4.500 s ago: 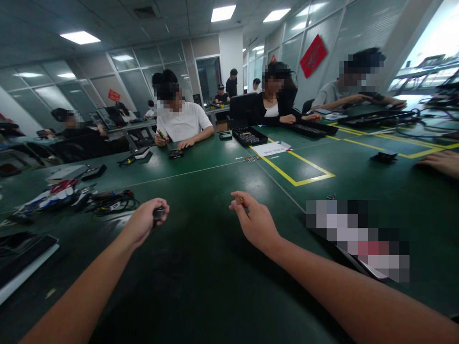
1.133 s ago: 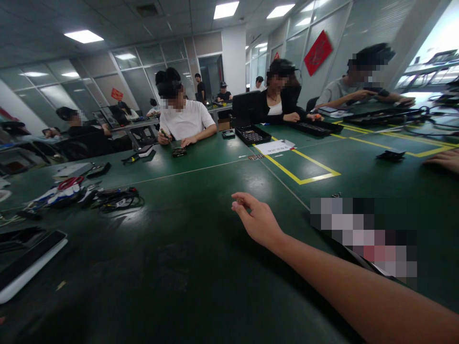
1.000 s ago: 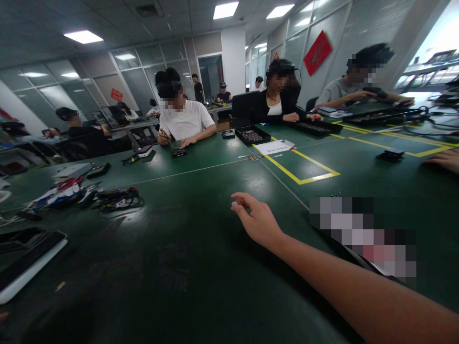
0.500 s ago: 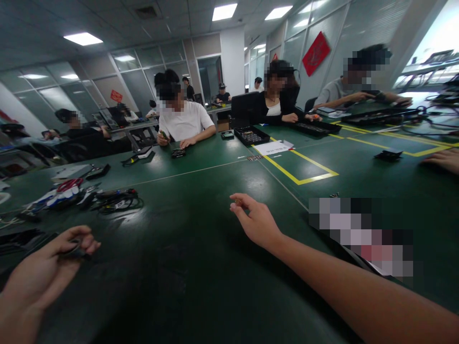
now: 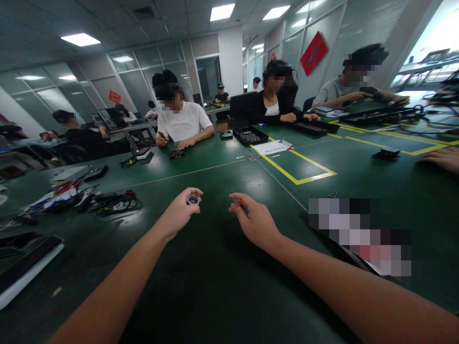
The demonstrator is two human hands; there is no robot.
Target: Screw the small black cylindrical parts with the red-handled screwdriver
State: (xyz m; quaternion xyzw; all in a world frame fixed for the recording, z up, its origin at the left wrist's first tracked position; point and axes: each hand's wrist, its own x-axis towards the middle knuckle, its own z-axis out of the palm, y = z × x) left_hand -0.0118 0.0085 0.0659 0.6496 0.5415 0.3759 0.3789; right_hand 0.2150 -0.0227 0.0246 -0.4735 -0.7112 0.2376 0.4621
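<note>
My left hand [image 5: 182, 210] is closed around a small round ring-shaped part [image 5: 193, 200] with a silvery rim and a dark centre. Its ringed face is turned up toward me; I cannot tell exactly what it is. To its right, across a short gap, my right hand [image 5: 256, 217] has thumb and fingers bent into a pinch. Something tiny and brownish seems to show between those fingertips, too small to name. Both hands hover over the green table [image 5: 215, 267].
At left lie tangled black cables [image 5: 120, 201], gloves [image 5: 66, 193] and a dark tray [image 5: 28, 267]. Small metal pieces [image 5: 333, 195] lie right of my right hand, near a blurred-out flat item [image 5: 362, 239]. Co-workers sit across the table; another person's hand [image 5: 441, 160] rests at far right.
My left hand has swung from the lower left to the middle, bringing the round part near my right hand. The right hand has barely moved.
</note>
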